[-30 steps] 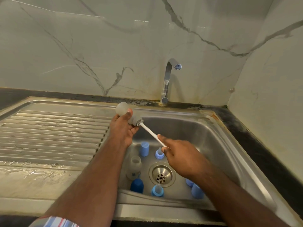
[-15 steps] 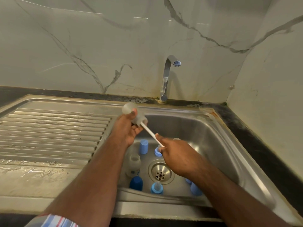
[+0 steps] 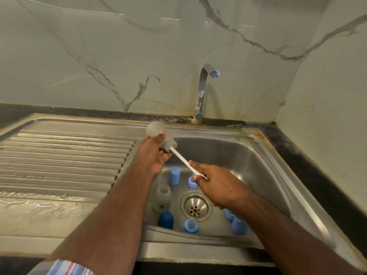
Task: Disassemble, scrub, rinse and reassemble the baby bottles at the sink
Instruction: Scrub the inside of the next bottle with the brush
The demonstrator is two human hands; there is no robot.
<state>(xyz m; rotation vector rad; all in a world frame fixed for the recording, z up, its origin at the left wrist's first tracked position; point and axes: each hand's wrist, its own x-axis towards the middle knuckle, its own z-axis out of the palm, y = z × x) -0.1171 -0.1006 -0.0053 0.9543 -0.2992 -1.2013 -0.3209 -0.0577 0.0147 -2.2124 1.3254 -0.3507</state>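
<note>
My left hand (image 3: 154, 155) grips the frosted clear plastic bottle (image 3: 158, 135) tilted over the steel sink (image 3: 248, 155) so my right hand (image 3: 216, 185), pinching the white-handled brush (image 3: 183, 158), can scrub inside.

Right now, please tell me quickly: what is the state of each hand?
Left hand: closed, holding the clear bottle.
Right hand: closed, holding the white brush handle.

Left hand (image 3: 154, 155) curled, gripping; right hand (image 3: 216, 183) pinching; forearms extended.
</note>
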